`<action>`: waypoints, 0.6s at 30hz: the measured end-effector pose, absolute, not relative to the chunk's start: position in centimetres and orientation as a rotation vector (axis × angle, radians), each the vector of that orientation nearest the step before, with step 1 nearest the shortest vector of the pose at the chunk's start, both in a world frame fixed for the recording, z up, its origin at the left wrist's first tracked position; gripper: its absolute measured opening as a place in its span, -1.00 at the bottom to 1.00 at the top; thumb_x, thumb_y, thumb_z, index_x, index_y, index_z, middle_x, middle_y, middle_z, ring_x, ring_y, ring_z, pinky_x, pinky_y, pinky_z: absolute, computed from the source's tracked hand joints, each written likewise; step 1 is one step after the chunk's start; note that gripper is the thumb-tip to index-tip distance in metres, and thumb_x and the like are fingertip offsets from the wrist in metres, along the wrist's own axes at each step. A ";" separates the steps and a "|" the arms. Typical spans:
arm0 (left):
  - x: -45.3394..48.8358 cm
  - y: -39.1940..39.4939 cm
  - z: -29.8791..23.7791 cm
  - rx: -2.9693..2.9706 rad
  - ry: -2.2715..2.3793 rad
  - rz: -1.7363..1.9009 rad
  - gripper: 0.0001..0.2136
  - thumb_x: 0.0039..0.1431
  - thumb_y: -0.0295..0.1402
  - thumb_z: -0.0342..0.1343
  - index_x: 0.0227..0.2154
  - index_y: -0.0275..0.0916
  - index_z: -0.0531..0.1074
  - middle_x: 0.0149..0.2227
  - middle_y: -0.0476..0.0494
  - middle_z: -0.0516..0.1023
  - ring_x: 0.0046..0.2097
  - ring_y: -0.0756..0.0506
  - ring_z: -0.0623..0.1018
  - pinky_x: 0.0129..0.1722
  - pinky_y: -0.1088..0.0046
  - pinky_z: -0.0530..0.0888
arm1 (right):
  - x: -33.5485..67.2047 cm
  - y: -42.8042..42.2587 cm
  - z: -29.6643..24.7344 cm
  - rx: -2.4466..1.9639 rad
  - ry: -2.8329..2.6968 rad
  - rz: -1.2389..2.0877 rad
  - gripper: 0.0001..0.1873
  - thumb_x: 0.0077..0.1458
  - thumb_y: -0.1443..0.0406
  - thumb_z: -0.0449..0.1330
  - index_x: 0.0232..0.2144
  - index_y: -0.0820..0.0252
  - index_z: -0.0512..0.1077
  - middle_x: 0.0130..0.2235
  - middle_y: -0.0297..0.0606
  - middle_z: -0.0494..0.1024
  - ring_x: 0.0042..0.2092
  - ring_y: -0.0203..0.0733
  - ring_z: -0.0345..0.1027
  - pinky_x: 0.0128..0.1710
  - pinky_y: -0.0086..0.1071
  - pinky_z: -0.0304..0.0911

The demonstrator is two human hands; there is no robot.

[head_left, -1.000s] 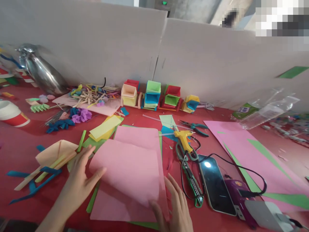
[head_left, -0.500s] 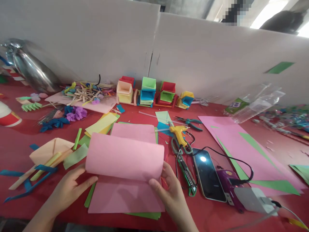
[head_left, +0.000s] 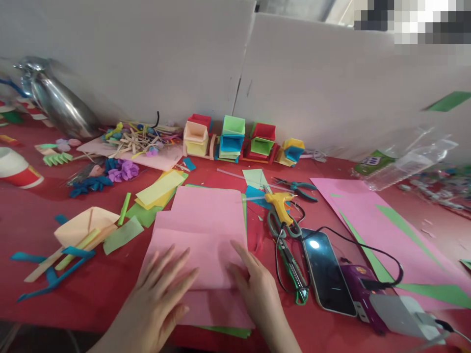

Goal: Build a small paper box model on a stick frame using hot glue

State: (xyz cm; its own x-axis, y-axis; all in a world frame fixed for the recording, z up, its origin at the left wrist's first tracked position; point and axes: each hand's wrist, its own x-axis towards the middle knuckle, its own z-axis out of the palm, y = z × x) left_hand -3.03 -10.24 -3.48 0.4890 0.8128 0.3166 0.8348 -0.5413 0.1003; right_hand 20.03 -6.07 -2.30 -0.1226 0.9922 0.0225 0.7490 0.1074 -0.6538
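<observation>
A pink sheet of paper [head_left: 206, 245] lies folded over, its lower edge across the middle of a stack of pink and green sheets. On its left part rests my left hand [head_left: 165, 289], fingers spread and pressing down on the fold. My right hand [head_left: 253, 284] is at the sheet's right side, thumb and forefinger apart with the fingertips on the paper. Under the folded piece another pink sheet [head_left: 221, 311] shows, with green paper edges [head_left: 224, 332] peeking out below it.
Right of the paper lie a yellow glue gun [head_left: 280, 206], scissors [head_left: 274, 224], a green utility knife [head_left: 294, 269], pliers [head_left: 297, 189] and a phone [head_left: 327, 269]. Small folded paper boxes [head_left: 232, 139] line the white wall. At left are a peach paper piece [head_left: 84, 223] and a metal jug [head_left: 61, 103].
The curled pink sheet has come down flat as a fold. My left hand has moved right, from the paper's edge onto it; my right hand has shifted its fingertips onto the top.
</observation>
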 end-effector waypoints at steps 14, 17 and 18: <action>-2.5 -10.1 -4.6 -2.528 -1.435 -0.351 -0.53 0.11 -0.28 -0.02 0.12 -0.05 0.14 0.17 -0.09 0.18 0.17 -0.18 0.19 0.16 0.18 0.02 | 21.8 -7.5 -3.4 -1.702 -1.947 0.485 -0.62 0.13 0.28 -0.08 -0.02 0.11 0.30 -0.19 -0.18 0.44 -0.26 -0.22 0.42 -0.33 -0.44 0.35; -2.1 -9.8 -4.8 -2.487 -1.489 -0.333 -0.55 0.11 -0.24 -0.03 0.10 -0.04 0.17 0.15 -0.07 0.23 0.15 -0.18 0.22 0.18 0.16 -0.08 | 21.5 -7.1 -4.3 -1.762 -1.989 0.287 -0.62 0.14 0.26 -0.10 -0.02 0.08 0.31 -0.21 -0.19 0.45 -0.34 -0.20 0.44 -0.44 -0.43 0.35; -2.0 -9.6 -4.8 -2.473 -1.507 -0.333 -0.55 0.11 -0.23 -0.03 0.09 -0.04 0.18 0.15 -0.07 0.24 0.14 -0.18 0.22 0.17 0.15 -0.08 | 21.4 -7.0 -4.5 -1.790 -2.016 0.219 -0.62 0.15 0.26 -0.12 -0.03 0.09 0.32 -0.22 -0.18 0.46 -0.40 -0.20 0.45 -0.50 -0.42 0.34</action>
